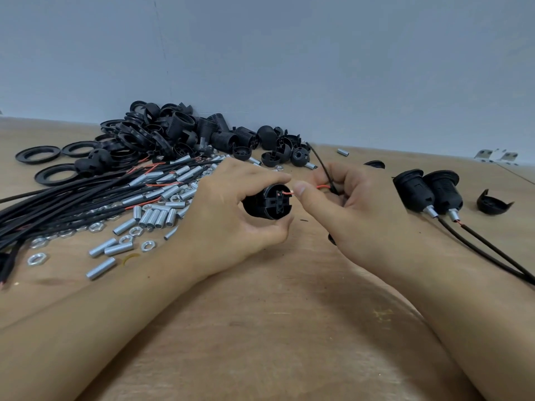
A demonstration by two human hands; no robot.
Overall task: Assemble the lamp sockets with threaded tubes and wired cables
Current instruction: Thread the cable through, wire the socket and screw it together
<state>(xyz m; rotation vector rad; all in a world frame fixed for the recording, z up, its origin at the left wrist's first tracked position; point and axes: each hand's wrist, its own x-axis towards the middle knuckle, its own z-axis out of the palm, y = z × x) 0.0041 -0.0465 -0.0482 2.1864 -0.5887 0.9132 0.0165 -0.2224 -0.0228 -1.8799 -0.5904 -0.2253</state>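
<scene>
No writing is legible; above the wooden table (260, 328) the left hand (231, 215) grips one black lamp socket (267, 202), the right hand (344, 198) pinches its red wire (322, 186) and black cable (324, 169), two finished sockets (428, 192) lying just right.

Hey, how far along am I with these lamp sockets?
Done: two finished sockets lie at the right, each with a tube and cable fitted. In hand: your left hand grips a socket body while your right hand pinches a red wire leading to its terminal. Left: most of it, judging by the pile of black parts, cable bundle and loose threaded tubes.
</scene>
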